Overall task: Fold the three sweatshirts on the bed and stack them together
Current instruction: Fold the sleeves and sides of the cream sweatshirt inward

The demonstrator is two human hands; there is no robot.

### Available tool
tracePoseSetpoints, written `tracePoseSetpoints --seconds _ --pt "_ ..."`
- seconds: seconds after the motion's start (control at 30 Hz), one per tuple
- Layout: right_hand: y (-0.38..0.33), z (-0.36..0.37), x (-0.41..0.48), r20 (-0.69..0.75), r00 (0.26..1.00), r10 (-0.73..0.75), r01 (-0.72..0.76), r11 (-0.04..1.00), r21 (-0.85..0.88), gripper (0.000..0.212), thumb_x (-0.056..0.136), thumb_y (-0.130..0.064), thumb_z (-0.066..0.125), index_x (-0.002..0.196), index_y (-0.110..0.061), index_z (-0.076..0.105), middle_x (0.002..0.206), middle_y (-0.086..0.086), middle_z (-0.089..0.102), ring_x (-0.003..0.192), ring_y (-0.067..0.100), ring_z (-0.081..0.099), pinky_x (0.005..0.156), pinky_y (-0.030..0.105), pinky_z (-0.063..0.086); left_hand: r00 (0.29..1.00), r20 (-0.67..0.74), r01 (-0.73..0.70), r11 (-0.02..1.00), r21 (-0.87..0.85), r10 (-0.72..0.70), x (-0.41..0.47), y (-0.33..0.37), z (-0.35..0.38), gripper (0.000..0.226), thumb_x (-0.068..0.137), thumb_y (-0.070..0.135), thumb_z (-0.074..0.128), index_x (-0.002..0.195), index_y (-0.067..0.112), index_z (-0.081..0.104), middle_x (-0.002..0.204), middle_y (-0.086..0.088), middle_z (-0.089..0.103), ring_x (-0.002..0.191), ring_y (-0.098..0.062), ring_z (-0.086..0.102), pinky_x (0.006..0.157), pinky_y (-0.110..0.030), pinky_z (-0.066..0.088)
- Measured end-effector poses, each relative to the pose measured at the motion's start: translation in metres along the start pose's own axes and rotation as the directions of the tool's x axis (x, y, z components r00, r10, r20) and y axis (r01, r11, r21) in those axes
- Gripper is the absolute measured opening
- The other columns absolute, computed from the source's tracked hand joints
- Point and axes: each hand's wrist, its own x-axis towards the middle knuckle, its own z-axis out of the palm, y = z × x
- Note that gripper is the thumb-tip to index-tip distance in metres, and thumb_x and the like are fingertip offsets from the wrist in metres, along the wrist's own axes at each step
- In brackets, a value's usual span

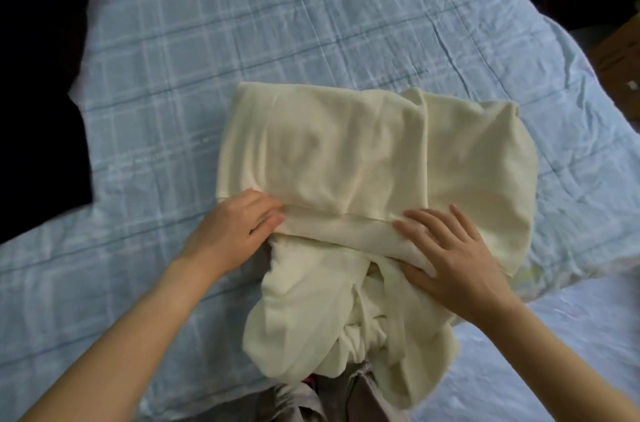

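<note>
A pale yellow sweatshirt (pixel 346 151) lies partly folded in the middle of the bed (pixel 207 58), its upper part flat and its lower part bunched toward me. My left hand (pixel 235 231) grips the left end of a horizontal fold, fingers curled round the cloth. My right hand (pixel 453 255) holds the right end of the same fold, fingers spread on top and thumb tucked under the edge. A grey-brown garment (pixel 363 390) peeks out below the yellow one at the bottom edge; what it is cannot be told.
The bed wears a light blue checked cover with wrinkles. Dark floor lies past its left edge (pixel 34 75). A brown cardboard box (pixel 616 51) stands beyond the right edge. A plainer pale blue sheet (pixel 554 369) covers the near right corner.
</note>
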Motion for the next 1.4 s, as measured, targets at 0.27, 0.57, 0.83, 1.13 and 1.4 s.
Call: tracePoseSetpoints --seconds 0.27,0.57,0.83,1.13,1.4 --pt "0.004 -0.03 0.02 -0.099 0.986 0.135 -0.105 0.96 0.26 0.047 0.099 -0.04 0.042 0.137 -0.017 0.06 0.14 0.004 0.058 0.126 0.025 0.055 0.116 0.042 0.032 0.96 -0.234 -0.107 0.972 0.208 0.155 0.068 0.061 0.005 0.035 0.093 0.028 0.045 0.1 0.008 0.073 0.103 -0.013 0.071 0.093 -0.035 0.066 0.082 -0.044 0.052" --pt "0.1 -0.003 0.067 -0.042 0.874 0.484 -0.485 0.873 -0.046 0.06 0.101 -0.052 0.024 0.158 -0.038 0.014 0.166 -0.006 0.019 0.155 0.02 0.009 0.124 0.047 0.003 0.996 0.048 0.047 0.901 0.432 -0.075 0.157 0.052 0.066 0.063 0.096 0.056 0.01 0.156 0.036 0.008 0.166 0.0 0.008 0.152 -0.017 0.005 0.12 -0.051 -0.002" --pt "0.155 -0.035 0.04 -0.196 0.631 0.75 -0.6 0.632 0.49 0.046 0.1 -0.043 0.049 0.143 -0.026 0.053 0.14 0.007 0.051 0.114 0.026 0.054 0.1 0.032 0.04 0.993 -0.106 0.068 0.969 0.238 -0.043 0.17 0.084 0.067 0.064 0.092 0.048 0.029 0.147 0.019 0.044 0.153 -0.016 0.039 0.143 -0.034 0.035 0.115 -0.062 0.016" --pt "0.187 -0.047 0.062 -0.181 0.576 0.797 -0.443 0.491 0.75 0.013 0.082 -0.027 0.076 0.092 -0.035 0.078 0.095 -0.009 0.067 0.087 -0.001 0.062 0.08 0.012 0.043 0.982 -0.015 -0.183 0.963 0.2 0.189 0.234 0.203 0.116 0.058 0.095 0.044 0.036 0.15 0.025 0.039 0.155 -0.003 0.04 0.144 -0.028 0.033 0.117 -0.059 0.011" --pt "0.16 -0.039 0.071 -0.263 0.658 0.706 -0.599 0.702 0.385 0.044 0.097 -0.032 0.056 0.137 -0.013 0.058 0.138 0.015 0.053 0.132 0.035 0.046 0.112 0.041 0.034 0.986 -0.025 -0.161 0.975 0.155 0.167 0.239 0.189 0.115 0.058 0.098 0.043 0.026 0.15 0.022 0.037 0.156 -0.002 0.038 0.146 -0.023 0.031 0.12 -0.05 0.014"
